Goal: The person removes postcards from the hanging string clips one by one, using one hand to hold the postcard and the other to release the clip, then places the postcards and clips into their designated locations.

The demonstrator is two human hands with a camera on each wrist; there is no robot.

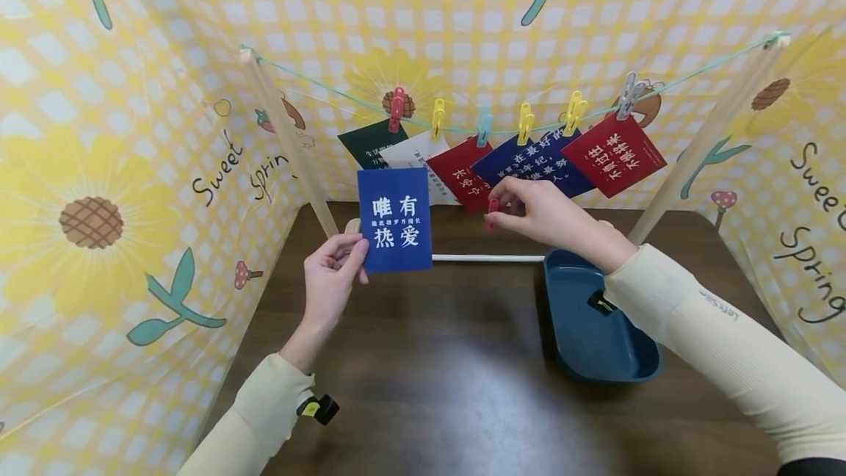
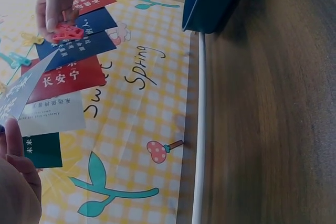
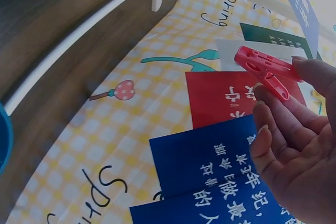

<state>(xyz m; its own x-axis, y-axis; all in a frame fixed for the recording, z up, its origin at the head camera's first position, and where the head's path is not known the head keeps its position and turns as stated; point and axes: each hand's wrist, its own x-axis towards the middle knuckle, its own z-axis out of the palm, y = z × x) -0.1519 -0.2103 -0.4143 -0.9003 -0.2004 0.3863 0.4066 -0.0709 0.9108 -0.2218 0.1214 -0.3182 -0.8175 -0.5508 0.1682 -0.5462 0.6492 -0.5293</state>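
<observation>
A blue card (image 1: pixel 395 197) with white lettering is pinched at its lower left edge by my left hand (image 1: pixel 333 267), in front of the hanging row. My right hand (image 1: pixel 551 219) pinches a red clothespin (image 3: pixel 265 69) between thumb and fingers, near the hanging cards. Behind them a green string (image 1: pixel 317 84) carries several clipped cards: a dark green card (image 1: pixel 370 144), a white card (image 1: pixel 413 149), a red card (image 1: pixel 456 175), two overlapping blue cards (image 1: pixel 505 160) and another red card (image 1: pixel 616 156). Red, yellow, teal and grey clothespins hold these up.
Two wooden posts (image 1: pixel 284 131) hold the string's ends, and a white rod (image 1: pixel 489 258) runs low between them. A dark blue tray (image 1: pixel 562 336) stands on the brown table (image 1: pixel 423 358) under my right forearm. Yellow checked cloth (image 1: pixel 165 189) surrounds the table.
</observation>
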